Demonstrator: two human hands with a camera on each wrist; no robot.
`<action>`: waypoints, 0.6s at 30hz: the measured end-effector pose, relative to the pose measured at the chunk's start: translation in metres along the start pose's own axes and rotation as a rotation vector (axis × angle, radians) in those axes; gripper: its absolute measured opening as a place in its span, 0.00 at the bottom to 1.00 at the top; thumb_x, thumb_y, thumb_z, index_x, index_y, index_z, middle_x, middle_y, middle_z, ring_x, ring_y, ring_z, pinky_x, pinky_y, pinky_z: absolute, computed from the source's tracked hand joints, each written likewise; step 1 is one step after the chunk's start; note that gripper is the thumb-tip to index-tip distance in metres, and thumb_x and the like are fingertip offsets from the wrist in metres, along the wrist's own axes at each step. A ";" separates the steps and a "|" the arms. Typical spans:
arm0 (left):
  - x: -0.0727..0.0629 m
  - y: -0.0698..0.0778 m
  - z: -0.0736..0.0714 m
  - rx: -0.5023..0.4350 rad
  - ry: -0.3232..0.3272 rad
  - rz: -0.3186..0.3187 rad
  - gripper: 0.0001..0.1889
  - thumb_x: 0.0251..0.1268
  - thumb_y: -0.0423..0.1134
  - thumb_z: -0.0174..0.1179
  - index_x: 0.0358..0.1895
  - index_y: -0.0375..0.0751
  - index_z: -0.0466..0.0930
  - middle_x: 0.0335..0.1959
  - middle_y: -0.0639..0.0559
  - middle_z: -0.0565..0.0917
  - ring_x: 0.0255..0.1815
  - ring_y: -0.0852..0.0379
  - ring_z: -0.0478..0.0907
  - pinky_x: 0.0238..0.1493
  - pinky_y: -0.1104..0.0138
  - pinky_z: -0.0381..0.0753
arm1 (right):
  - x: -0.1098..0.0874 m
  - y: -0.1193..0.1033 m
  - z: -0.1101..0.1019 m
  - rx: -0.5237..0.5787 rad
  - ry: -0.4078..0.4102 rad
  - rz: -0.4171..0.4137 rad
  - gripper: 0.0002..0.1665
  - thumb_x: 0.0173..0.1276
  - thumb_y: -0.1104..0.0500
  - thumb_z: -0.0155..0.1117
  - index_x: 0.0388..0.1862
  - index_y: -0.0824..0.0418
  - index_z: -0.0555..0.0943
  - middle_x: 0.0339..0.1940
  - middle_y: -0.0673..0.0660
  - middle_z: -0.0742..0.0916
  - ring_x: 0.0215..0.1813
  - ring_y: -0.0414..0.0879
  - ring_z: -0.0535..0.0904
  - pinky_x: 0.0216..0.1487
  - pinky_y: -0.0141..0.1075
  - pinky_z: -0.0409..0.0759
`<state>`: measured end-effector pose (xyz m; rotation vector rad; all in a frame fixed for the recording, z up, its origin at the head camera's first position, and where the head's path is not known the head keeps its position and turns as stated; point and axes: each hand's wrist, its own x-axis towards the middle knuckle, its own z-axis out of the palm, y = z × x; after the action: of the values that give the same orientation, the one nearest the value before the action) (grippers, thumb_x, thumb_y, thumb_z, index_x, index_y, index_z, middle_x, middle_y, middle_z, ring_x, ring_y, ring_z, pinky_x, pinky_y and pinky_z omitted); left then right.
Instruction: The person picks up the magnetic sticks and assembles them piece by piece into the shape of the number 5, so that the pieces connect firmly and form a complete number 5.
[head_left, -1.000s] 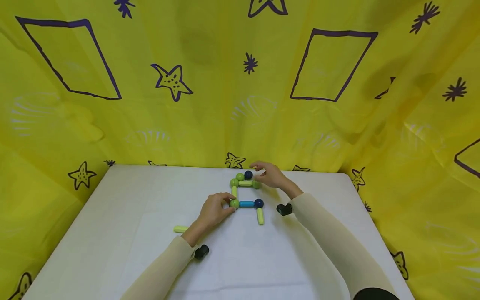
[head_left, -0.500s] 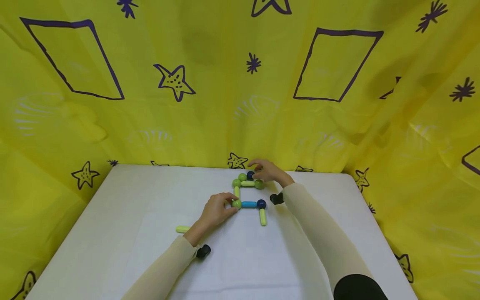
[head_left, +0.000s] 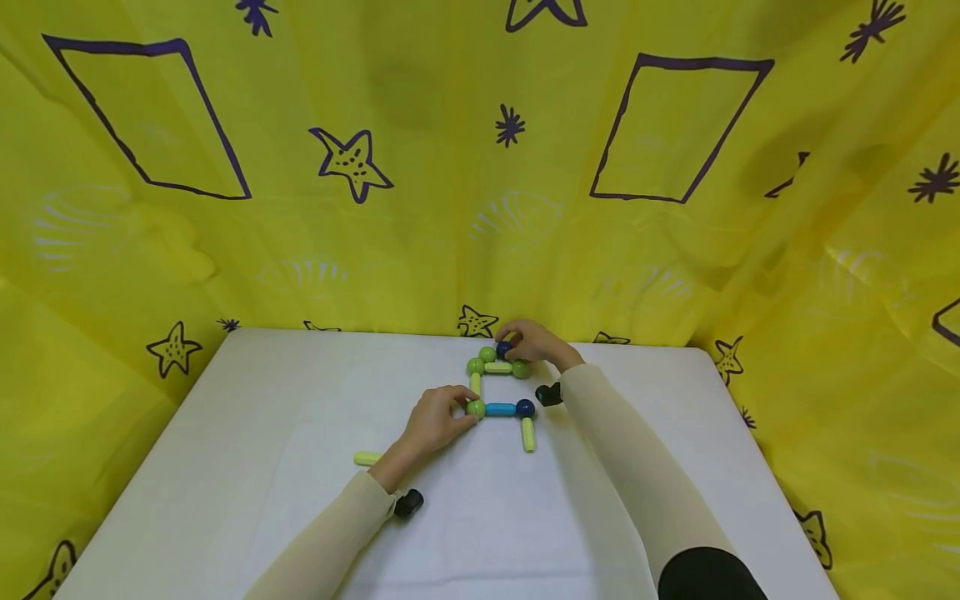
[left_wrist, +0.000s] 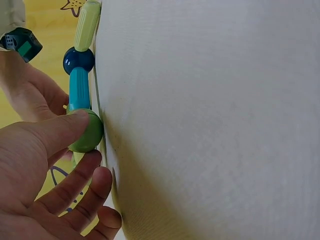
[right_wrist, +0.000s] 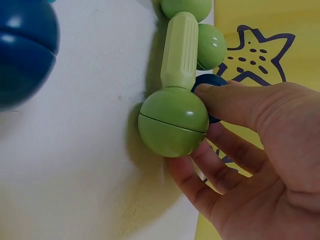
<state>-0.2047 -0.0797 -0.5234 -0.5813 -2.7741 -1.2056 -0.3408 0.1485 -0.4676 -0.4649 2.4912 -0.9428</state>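
Observation:
My left hand (head_left: 435, 419) pinches the near-left green ball (left_wrist: 91, 131) of a magnetic ball-and-rod shape. From that ball a blue rod (head_left: 500, 410) runs right to a dark blue ball (head_left: 526, 409), which bears a light green rod (head_left: 528, 435). Another light green rod (head_left: 476, 383) leads back to a green ball (head_left: 475, 367), then a rod (right_wrist: 180, 50) to the right-hand green ball (right_wrist: 173, 122). Behind that rod, my right hand (head_left: 536, 343) pinches a second dark blue ball (head_left: 504, 351), mostly covered in the right wrist view. Left of it is a further green ball (head_left: 487, 355).
A loose light green rod (head_left: 367, 458) lies beside the left forearm, partly hidden by it. The white table (head_left: 247, 417) ends at the back against a yellow patterned curtain (head_left: 420, 250).
My right hand has moved left to the rear dark blue ball and closed its fingers on it. The left hand keeps its hold. The head view has shifted slightly.

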 end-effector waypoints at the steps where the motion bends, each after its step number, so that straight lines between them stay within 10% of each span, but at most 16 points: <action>1: 0.000 0.000 0.000 0.001 0.000 0.001 0.14 0.60 0.36 0.74 0.49 0.42 0.88 0.36 0.54 0.87 0.26 0.62 0.70 0.30 0.68 0.72 | 0.000 0.000 0.000 0.002 0.002 0.005 0.21 0.73 0.69 0.64 0.63 0.61 0.81 0.63 0.65 0.81 0.60 0.59 0.78 0.57 0.45 0.81; 18: 0.000 0.003 -0.001 0.011 -0.005 -0.004 0.13 0.60 0.37 0.74 0.48 0.42 0.88 0.35 0.54 0.87 0.28 0.61 0.72 0.32 0.67 0.73 | -0.005 -0.001 -0.002 -0.008 0.028 -0.018 0.19 0.74 0.66 0.65 0.62 0.62 0.81 0.59 0.66 0.83 0.57 0.58 0.80 0.54 0.44 0.82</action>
<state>-0.2041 -0.0791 -0.5208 -0.5788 -2.7854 -1.1905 -0.3370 0.1510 -0.4645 -0.4810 2.5210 -0.9535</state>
